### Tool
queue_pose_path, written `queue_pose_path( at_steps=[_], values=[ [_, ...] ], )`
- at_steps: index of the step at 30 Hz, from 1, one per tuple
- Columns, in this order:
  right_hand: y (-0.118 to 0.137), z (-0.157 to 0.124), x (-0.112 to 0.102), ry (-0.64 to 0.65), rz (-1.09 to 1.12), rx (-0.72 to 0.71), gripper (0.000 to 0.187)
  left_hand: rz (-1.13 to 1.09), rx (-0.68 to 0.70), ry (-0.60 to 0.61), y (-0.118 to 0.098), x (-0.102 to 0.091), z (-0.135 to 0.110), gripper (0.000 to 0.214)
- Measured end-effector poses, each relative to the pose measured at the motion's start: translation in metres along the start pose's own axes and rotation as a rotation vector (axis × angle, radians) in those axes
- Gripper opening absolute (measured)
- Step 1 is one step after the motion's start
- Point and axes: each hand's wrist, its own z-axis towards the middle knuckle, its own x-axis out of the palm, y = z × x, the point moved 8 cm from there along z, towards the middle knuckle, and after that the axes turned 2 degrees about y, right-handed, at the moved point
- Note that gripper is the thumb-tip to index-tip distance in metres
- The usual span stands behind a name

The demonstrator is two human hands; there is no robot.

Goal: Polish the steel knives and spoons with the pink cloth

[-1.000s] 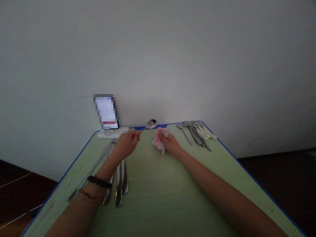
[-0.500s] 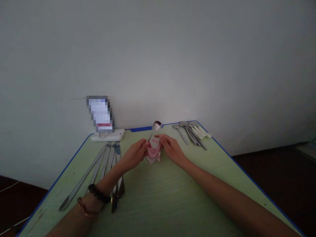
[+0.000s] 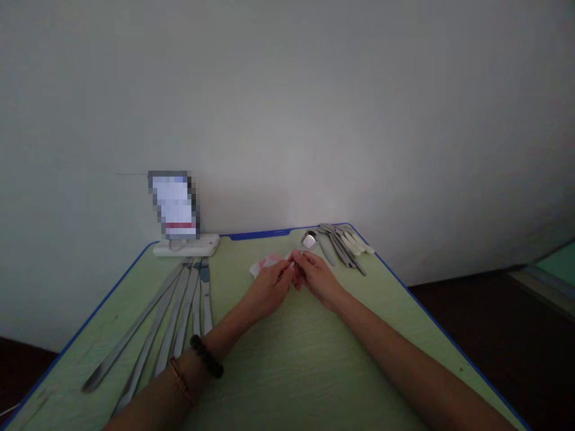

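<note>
My left hand [image 3: 272, 287] and my right hand [image 3: 317, 276] meet over the middle of the table, fingers closed and touching. A shiny metal spoon [image 3: 309, 240] shows its rounded bowl just beyond my right fingers; its handle is mostly hidden in my hands. A crumpled pink and white cloth [image 3: 264, 263] sticks out behind my left hand, gripped in its fingers. How much of the cloth wraps the spoon handle is hidden.
On the left, several long metal utensils [image 3: 177, 311] lie fanned out. A pile of spoons and white-handled cutlery [image 3: 345, 245] lies at the back right. A blurred-out screen [image 3: 175, 203] stands on a white base [image 3: 186, 245] at the back left. The green table [image 3: 287, 371] meets the wall.
Both hands have drawn together, the left moving right and over the cloth. The spoon bowl has shifted right and lower, towards the cutlery pile. The view has shifted slightly.
</note>
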Motion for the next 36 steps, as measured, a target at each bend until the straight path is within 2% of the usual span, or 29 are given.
queue_pose_path(
  at_steps=[2, 5, 7, 10, 12, 14, 17, 22, 28, 36],
  values=[
    [0.000, 0.002, -0.009, -0.048, -0.015, -0.017, 0.035, 0.036, 0.006, 0.008, -0.001, 0.002, 0.000, 0.033],
    [0.017, 0.007, -0.039, -0.201, -0.192, -0.042, 0.031, 0.115, 0.006, -0.016, -0.003, -0.003, -0.002, 0.031],
    [0.035, 0.013, -0.058, -0.232, -0.486, -0.027, 0.029, 0.173, -0.006, -0.055, -0.003, -0.010, -0.002, 0.030],
    [0.058, 0.024, -0.072, -0.142, -1.074, 0.009, 0.030, 0.255, -0.027, -0.108, -0.001, -0.020, -0.002, 0.025],
    [0.066, 0.030, -0.079, -0.106, -1.454, 0.031, 0.030, 0.304, -0.021, -0.127, 0.001, -0.021, -0.001, 0.021],
    [0.067, 0.036, -0.084, -0.113, -1.670, 0.061, 0.028, 0.365, 0.007, -0.132, 0.002, -0.019, -0.001, 0.020],
    [0.065, 0.043, -0.086, -0.141, -1.742, 0.078, 0.024, 0.480, 0.046, -0.084, 0.006, -0.009, -0.004, 0.028],
    [0.062, 0.050, -0.078, -0.178, -1.792, 0.044, 0.028, 0.542, 0.079, 0.107, 0.020, 0.008, -0.016, 0.045],
    [0.053, 0.056, -0.076, -0.246, -1.857, 0.086, 0.035, 0.641, 0.101, 0.112, 0.031, 0.014, -0.024, 0.048],
    [0.047, 0.058, -0.070, -0.239, -1.915, 0.151, 0.036, 0.663, 0.118, 0.138, 0.036, 0.017, -0.027, 0.050]
  ],
)
